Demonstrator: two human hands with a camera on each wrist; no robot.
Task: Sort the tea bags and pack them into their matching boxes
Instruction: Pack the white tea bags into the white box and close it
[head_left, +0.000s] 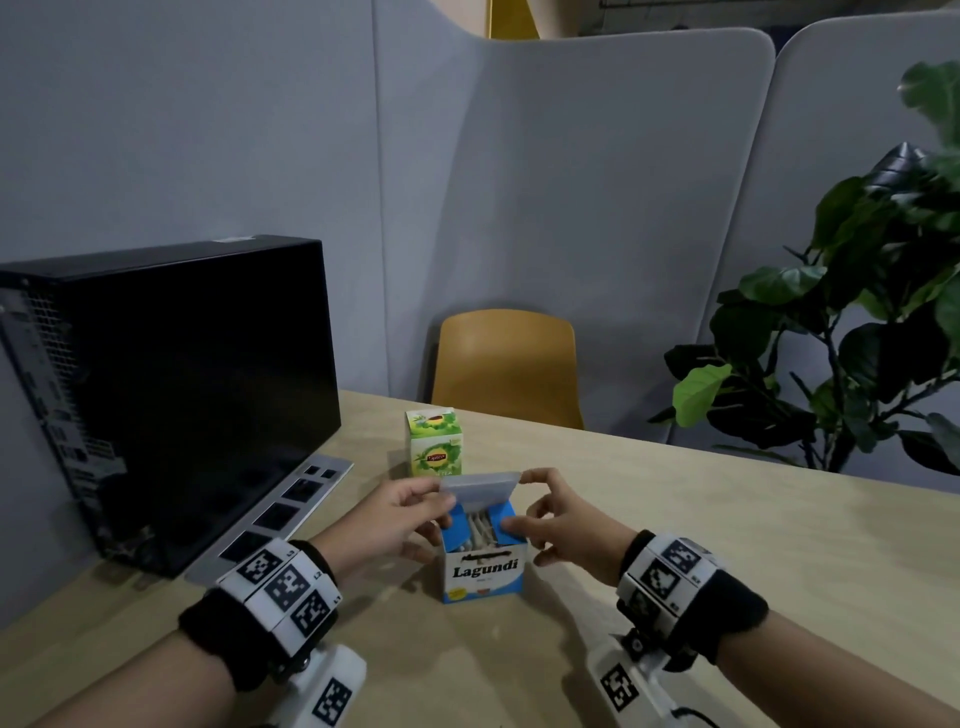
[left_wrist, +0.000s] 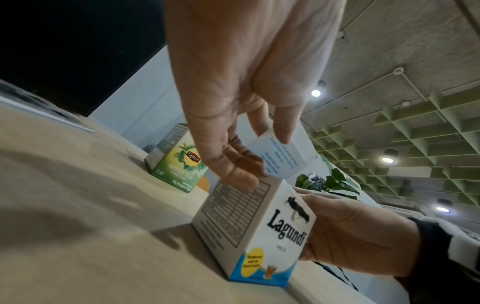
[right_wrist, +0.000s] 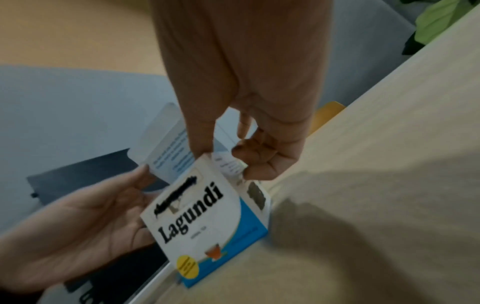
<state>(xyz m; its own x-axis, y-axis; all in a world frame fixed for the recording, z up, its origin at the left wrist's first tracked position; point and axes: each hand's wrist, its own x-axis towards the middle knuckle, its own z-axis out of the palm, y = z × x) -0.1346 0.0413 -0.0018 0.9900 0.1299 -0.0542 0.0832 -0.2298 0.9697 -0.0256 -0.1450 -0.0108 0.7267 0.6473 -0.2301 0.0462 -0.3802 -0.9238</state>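
Standing upright on the counter (head_left: 675, 545) at lower centre of the head view, the Lagundi box (head_left: 483, 574) has its long axis vertical and its printed front turned toward the camera, its top open. Its lid (head_left: 480, 486) is raised at the far edge and leans back toward the near side, and two blue side flaps stick up at left and right of the opening. Pale tea bags (head_left: 480, 527) stand packed on edge inside; their number cannot be told. The left hand (head_left: 395, 519) comes in from the left, thumb and forefinger pinching the left end of the lid while the other fingers (left_wrist: 233, 170) curl against the box's upper left side. The right hand (head_left: 563, 525) comes in from the right, its forefinger reaching to the lid's right corner, thumb at the right flap, the remaining fingers loosely bent beside the box; whether it truly grips cannot be told. Two boxes are in view: behind the Lagundi box, slightly left and apart from it, a green Lipton box (head_left: 434, 441) stands upright and closed. A black computer case (head_left: 171, 395) fills the left of the frame, one yellow chair (head_left: 509, 364) stands past the counter's far edge, and one plant (head_left: 857, 322) is at right.
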